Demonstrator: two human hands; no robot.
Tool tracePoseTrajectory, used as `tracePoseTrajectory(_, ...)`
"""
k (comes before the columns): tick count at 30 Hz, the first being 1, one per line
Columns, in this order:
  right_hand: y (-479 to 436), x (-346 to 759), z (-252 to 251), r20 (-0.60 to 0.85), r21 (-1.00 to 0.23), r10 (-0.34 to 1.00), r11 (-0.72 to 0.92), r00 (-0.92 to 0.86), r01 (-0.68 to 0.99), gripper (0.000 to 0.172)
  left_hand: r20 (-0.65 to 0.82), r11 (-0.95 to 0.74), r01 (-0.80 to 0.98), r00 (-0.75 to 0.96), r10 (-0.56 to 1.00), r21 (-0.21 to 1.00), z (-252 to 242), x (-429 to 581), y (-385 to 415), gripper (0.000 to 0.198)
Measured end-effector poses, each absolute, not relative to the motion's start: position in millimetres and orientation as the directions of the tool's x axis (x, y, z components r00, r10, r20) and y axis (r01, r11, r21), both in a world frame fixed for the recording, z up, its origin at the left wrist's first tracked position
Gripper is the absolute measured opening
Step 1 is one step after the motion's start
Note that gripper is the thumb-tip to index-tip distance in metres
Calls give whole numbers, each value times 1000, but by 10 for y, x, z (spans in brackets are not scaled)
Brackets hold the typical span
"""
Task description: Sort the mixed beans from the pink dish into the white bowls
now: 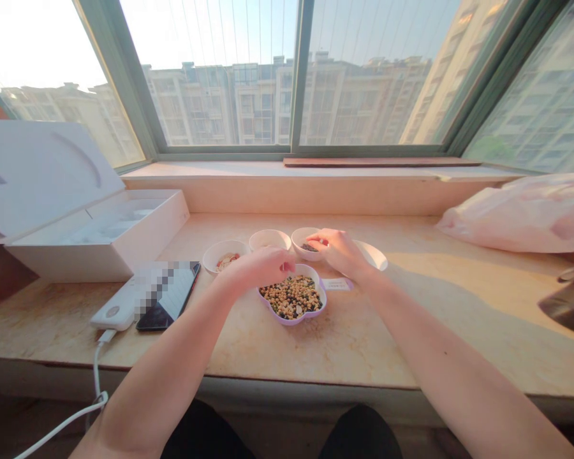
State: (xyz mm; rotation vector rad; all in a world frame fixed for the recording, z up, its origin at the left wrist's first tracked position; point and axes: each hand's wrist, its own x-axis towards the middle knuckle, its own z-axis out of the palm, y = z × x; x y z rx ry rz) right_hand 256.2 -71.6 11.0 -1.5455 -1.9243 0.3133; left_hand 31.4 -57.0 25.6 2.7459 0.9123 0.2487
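A purple-rimmed, scalloped bowl (pixel 294 322) full of mixed yellow, black and green beans stands in the middle of the counter. Over its far left edge is my left hand (pixel 272 262), fingers curled together; whatever they may pinch is too small to see. My right hand (pixel 337 247) reaches over a small white bowl (pixel 299 237) with dark beans (pixel 309 247) in it. Its fingertips are drawn together at the bowl, and I cannot make out anything between them. To the left are another white bowl (pixel 270 238) and a white bowl (pixel 215 250) with red and pale pieces.
A white dish (pixel 375 255) lies partly behind my right wrist, near a small label card (pixel 337 284). At left are an open white box (pixel 148 233), a phone (pixel 175 306) and a cabled white power bank (pixel 117 309). A plastic bag (pixel 526 213) sits at right.
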Motion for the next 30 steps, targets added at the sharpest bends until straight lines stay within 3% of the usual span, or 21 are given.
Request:
tracePoseTrajectory(3, -725, 2557, 117, 321, -490, 944, 239, -81, 838, 27, -88, -767, 594, 801, 592, 245, 297, 320, -682, 24)
tracePoseTrajectory(10, -764, 2540, 154, 297, -490, 955, 145, 8, 860, 28, -192, -770, 589, 808, 557, 245, 362, 342, -782, 32)
tracePoseTrajectory(15, -779, 2540, 154, 285, -506, 958, 145, 7, 850, 28, -185, -810, 534, 845, 502, 243, 316, 376, -742, 21)
tracePoseTrajectory(30, -778, 2509, 166, 297, -527, 954, 143, 25, 838, 22, -186, -794, 536, 844, 503, 287, 329, 375, -713, 27)
